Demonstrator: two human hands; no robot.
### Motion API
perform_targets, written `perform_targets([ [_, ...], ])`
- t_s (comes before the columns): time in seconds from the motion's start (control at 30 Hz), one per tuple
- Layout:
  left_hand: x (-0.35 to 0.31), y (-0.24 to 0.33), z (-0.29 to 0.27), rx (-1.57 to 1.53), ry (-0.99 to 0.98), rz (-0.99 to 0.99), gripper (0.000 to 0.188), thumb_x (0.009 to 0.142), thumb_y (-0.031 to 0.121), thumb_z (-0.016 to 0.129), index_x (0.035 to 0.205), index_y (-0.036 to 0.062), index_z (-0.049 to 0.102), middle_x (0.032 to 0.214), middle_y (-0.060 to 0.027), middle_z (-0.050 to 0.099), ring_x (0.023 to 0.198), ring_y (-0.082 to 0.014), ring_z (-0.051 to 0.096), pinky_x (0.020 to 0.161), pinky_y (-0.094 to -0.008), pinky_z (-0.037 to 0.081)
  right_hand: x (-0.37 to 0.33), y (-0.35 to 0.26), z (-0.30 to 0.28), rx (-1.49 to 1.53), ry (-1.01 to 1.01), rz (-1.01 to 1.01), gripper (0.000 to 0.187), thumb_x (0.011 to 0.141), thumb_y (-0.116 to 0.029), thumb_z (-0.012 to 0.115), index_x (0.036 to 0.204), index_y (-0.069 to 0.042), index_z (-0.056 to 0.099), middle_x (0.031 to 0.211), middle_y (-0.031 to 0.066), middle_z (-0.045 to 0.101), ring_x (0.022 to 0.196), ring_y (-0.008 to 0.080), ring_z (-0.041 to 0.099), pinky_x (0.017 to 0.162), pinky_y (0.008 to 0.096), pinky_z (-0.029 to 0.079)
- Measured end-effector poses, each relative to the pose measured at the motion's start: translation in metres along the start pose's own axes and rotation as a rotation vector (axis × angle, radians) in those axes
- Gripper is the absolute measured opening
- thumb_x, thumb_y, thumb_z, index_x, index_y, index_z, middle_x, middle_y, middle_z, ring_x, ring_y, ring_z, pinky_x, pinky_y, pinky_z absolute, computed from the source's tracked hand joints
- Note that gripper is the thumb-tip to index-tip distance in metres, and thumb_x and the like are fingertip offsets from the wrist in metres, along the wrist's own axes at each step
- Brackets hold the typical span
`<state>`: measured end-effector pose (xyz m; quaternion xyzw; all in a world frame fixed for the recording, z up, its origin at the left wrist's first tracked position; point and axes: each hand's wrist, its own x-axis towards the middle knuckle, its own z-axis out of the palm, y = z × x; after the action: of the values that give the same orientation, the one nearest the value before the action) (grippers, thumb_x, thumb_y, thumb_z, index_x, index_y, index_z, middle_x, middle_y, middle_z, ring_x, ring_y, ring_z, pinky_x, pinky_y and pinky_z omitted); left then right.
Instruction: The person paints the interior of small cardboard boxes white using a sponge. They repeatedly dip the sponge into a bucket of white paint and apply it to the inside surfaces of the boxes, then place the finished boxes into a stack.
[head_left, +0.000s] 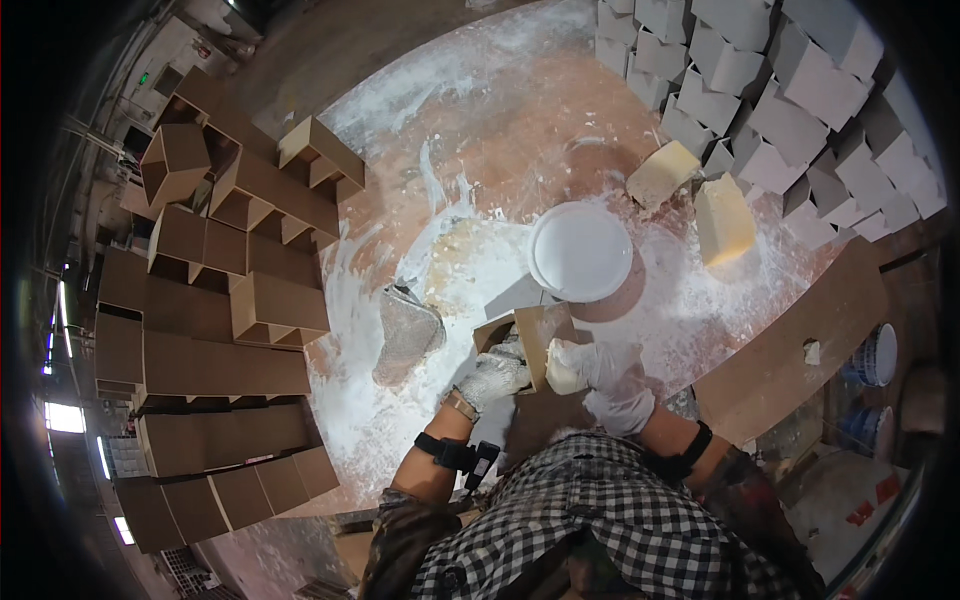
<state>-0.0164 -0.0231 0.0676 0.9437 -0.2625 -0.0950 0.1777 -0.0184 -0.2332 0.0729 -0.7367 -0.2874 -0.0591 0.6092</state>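
My left hand (497, 378), in a white-smeared glove, reaches into the open end of a small brown cardboard box (541, 330) and holds it close in front of me. Some of its fingers are hidden inside the box. My right hand (612, 375), in a thin white glove, is closed around a pale yellow sponge (566, 366) at the right side of this box. Just beyond the box stands a round white bucket (580, 252). A crumpled grey cloth (408, 335) lies left of my hands on the white-smeared table (480, 110).
Open brown cardboard boxes (235, 355) are stacked along the left. White-coated boxes (760, 110) rise in a stack at the far right. Two yellow foam blocks (725, 222) (662, 175) rest near them. A brown board (790, 345) and blue-and-white buckets (877, 358) are at the right.
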Motion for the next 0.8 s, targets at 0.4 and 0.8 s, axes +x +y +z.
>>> perform_targets([
  [0.4, -0.009, -0.032, 0.026, 0.387, -0.125, 0.165, 0.022, 0.08, 0.025, 0.057, 0.091, 0.0086, 0.065, 0.089, -0.0136, 0.064, 0.081, -0.0267, 0.063, 0.064, -0.0395, 0.051, 0.039, 0.001, -0.016, -0.648, -0.101, 0.054, 0.012, 0.079, -0.016, 0.057, 0.087, -0.014, 0.066, 0.069, 0.0071, 0.06, 0.064, 0.0259, 0.06, 0.059, 0.0389, 0.047],
  [0.8, 0.001, -0.035, 0.032, 0.082, 0.209, 0.237, 0.031, 0.078, 0.024, 0.055, 0.102, 0.0054, 0.063, 0.089, -0.0154, 0.062, 0.081, -0.0291, 0.062, 0.063, -0.0403, 0.051, 0.047, 0.017, -0.022, -0.832, -0.123, 0.061, 0.017, 0.068, -0.002, 0.06, 0.082, -0.007, 0.067, 0.078, 0.0136, 0.061, 0.068, 0.0282, 0.061, 0.056, 0.0366, 0.048],
])
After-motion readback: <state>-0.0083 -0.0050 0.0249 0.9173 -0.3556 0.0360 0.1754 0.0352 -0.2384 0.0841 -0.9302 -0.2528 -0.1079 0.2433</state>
